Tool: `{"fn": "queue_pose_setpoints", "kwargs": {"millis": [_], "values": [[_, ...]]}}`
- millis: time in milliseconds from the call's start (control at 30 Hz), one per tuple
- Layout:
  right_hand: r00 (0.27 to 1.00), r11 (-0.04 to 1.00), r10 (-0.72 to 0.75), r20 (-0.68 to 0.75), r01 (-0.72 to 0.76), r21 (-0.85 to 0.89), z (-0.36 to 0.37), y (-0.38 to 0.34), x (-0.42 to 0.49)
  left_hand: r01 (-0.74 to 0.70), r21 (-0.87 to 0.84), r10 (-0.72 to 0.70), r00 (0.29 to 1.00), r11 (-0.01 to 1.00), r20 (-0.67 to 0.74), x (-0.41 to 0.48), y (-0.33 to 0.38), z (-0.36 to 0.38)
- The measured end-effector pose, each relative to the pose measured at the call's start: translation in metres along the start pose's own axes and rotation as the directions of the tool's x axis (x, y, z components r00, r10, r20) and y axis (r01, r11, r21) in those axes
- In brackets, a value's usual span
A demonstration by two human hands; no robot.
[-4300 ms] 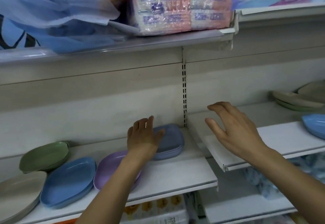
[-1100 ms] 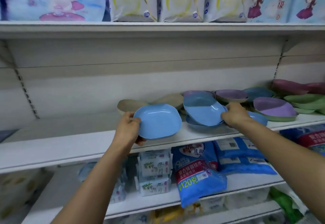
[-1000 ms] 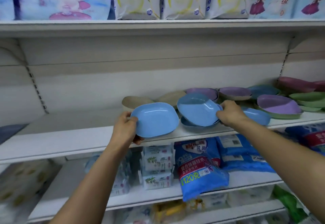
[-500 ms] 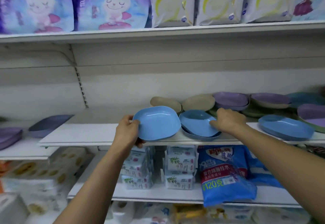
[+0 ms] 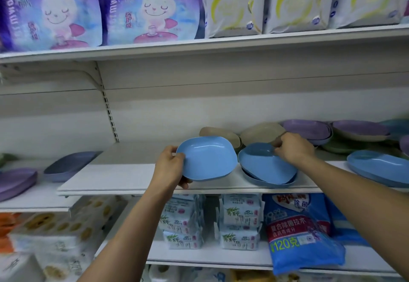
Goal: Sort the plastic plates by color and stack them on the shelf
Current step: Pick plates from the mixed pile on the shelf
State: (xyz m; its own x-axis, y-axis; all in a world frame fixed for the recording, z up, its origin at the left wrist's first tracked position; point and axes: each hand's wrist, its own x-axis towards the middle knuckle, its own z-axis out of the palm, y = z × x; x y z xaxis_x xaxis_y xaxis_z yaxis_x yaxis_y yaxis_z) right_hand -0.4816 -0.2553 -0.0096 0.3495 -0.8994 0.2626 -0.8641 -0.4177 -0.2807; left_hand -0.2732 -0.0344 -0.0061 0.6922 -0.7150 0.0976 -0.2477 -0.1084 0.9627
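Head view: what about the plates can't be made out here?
Blue stack: plate count unclear; only rims show beneath the top one, and the right hand covers its back rim.
Held plate: hides its underside and most fingers of the left hand.
Blue plate at right: cut off by the frame edge.
Plates at far left: blurred, colours uncertain.

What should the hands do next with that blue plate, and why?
Probably the left hand should lay its blue plate onto the blue stack that the right hand holds by the rim: same color, right beside it.

Pale panelled wall (image 5: 221, 104), slotted upright (image 5: 110, 113)
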Motion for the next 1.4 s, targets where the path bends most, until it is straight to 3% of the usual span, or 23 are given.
{"fn": "queue_pose_setpoints", "kwargs": {"millis": [233,367,533,600,700,933,1400], "values": [[0.982,0.998,-0.018,-0.188,0.029,0.057,-0.030,-0.005,-0.007,-0.017,-0.017,0.016,0.998,1.000,-0.054,0.000,-0.001,-0.011],[0.972,0.970,-0.008,-0.236,0.065,0.234,-0.035,-0.021,-0.022,-0.026,-0.030,0.021,0.988,0.999,-0.152,-0.013,-0.010,-0.031],[0.995,0.790,-0.047,-0.092,0.094,0.606,-0.023,-0.061,-0.047,-0.078,-0.056,0.060,0.961,0.995,-0.269,-0.044,-0.033,-0.069],[0.996,0.741,-0.091,-0.022,0.082,0.667,-0.015,-0.082,-0.058,-0.068,-0.060,0.046,0.952,0.996,-0.304,-0.056,-0.045,-0.087],[0.985,0.751,-0.174,0.006,0.128,0.647,-0.001,-0.115,-0.070,-0.037,-0.095,0.000,0.933,0.995,-0.359,-0.072,-0.056,-0.116],[0.949,0.787,-0.315,0.013,0.253,0.563,0.030,-0.209,-0.097,-0.004,0.008,0.007,0.875,1.000,-0.485,-0.096,-0.086,-0.207],[0.937,0.863,-0.332,0.107,0.256,0.435,0.111,-0.455,-0.162,0.111,0.142,-0.025,0.865,0.984,-0.501,-0.075,-0.165,-0.462]]}}
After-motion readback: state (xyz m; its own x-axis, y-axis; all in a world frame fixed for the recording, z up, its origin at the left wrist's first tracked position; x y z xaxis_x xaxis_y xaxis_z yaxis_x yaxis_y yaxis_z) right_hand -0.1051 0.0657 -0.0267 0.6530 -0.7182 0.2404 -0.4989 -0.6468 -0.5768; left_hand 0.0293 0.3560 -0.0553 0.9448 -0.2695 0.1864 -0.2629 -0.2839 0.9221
